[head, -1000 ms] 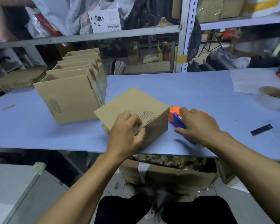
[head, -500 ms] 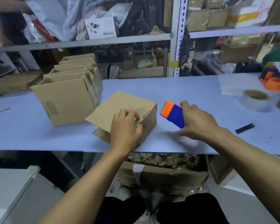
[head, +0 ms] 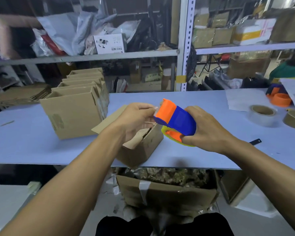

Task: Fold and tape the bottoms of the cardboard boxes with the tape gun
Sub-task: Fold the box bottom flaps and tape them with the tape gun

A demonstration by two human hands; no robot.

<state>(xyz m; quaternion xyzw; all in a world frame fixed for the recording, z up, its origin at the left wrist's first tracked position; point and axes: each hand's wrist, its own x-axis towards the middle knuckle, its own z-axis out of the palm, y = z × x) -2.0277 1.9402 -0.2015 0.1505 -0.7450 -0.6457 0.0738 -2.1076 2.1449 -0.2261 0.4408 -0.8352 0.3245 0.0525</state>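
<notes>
Item 1, table: bears our work at its near edge.
Item 2, taped boxes: rowed at far left, clear of the work.
Item 3, cardboard box: at the near edge below our hands, flaps springing up unheld.
Item 4, tape gun: right hand wrapped around it, raised above the box.
Item 5, left hand: fingertips pinched at the gun's orange mouth, we judge to free the tape end.

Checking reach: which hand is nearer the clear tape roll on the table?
Right. The right hand, holding the tape gun, is closer to the clear tape roll; the left hand is farther left.
</notes>
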